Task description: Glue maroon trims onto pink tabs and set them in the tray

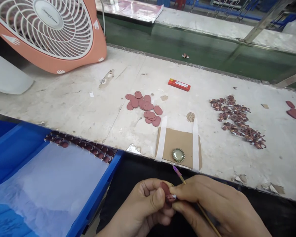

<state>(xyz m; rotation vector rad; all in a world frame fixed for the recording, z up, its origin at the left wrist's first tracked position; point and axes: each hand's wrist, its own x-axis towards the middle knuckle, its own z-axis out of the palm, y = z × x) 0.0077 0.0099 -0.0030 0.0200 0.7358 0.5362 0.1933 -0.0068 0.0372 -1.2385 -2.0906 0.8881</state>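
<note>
Near the bottom centre, my left hand [148, 205] is closed on a dark red oval piece [165, 189]. My right hand [212, 200] pinches a small brown and white part [171, 197] against that piece, and also holds a thin brush [179, 171] with a purple tip that points up and left. Just beyond my hands, a bottle cap [178, 155] rests on a cardboard square [174, 140] taped to the table. Several loose red ovals [148, 106] lie farther back, left of centre. To the right is a pile of small brown parts [239, 120].
A pink fan [98, 42] stands at the back left of the white table [88, 108]. Behind the cardboard lies a red box [179, 84]. A blue crate [113, 171] at the lower left holds rows of pieces and a pale sheet. More red ovals [292, 113] are at the far right.
</note>
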